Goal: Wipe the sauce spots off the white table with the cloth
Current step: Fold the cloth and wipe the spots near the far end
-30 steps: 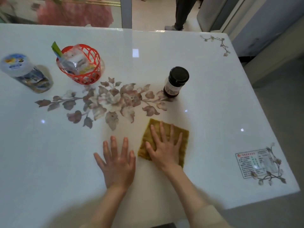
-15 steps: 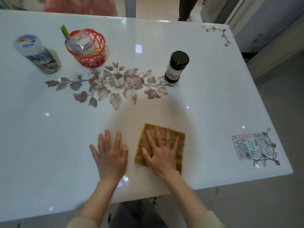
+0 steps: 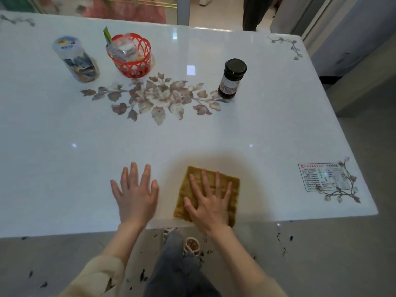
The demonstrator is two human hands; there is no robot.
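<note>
A square olive-yellow cloth [image 3: 232, 185] lies flat at the near edge of the glossy white table [image 3: 267, 129]. My right hand [image 3: 209, 200] presses on it with fingers spread and straight. My left hand [image 3: 135, 194] rests flat on the bare tabletop just left of the cloth, a small gap between them. No sauce spots show on the table around the cloth.
A dark sauce jar [image 3: 232, 78] stands upright at the back right. A red lattice basket [image 3: 130, 55] with packets and a clear lidded canister [image 3: 76, 60] stand at the back left. A floral print crosses the middle; a sticker [image 3: 323, 176] sits near the right corner.
Both hands and the cloth have slid toward the table's near edge. The view has pulled back, so the floor and my legs now show below the table.
</note>
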